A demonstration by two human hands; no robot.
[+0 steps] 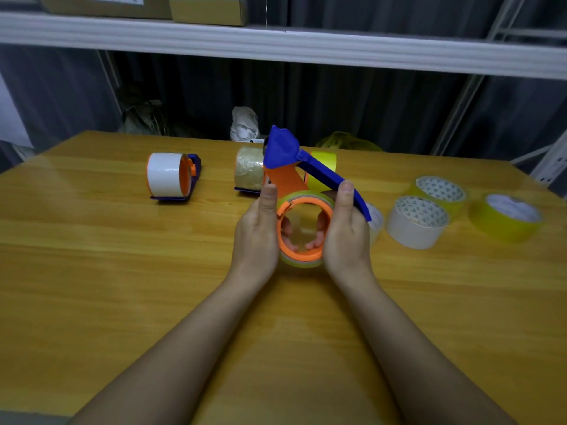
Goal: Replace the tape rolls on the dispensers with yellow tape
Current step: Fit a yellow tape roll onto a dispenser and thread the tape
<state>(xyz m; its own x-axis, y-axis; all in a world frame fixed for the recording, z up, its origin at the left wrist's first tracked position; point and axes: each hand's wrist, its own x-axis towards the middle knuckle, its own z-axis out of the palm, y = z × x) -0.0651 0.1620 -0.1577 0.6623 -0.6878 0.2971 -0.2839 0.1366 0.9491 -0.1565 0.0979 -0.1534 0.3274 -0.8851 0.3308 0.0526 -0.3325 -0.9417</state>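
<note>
I hold a blue and orange tape dispenser (294, 154) above the wooden table (122, 271), with a yellow tape roll (302, 263) around its orange core (303, 254). My left hand (257, 231) grips the roll's left side, thumb on top. On the right side my right hand (346, 231) grips the roll, its thumb against the blue arm. Fingers of both hands show through the core. A second dispenser (173, 177) with white tape lies at the left. A third dispenser with brownish clear tape (249, 171) stands behind my hands.
Loose rolls lie on the right: a white one (415, 223), two yellow ones (440, 191) (506, 219), and another yellow roll (322, 168) behind the held dispenser. A crumpled white bag (244, 124) and a shelf beam (276, 44) are beyond the table's far edge.
</note>
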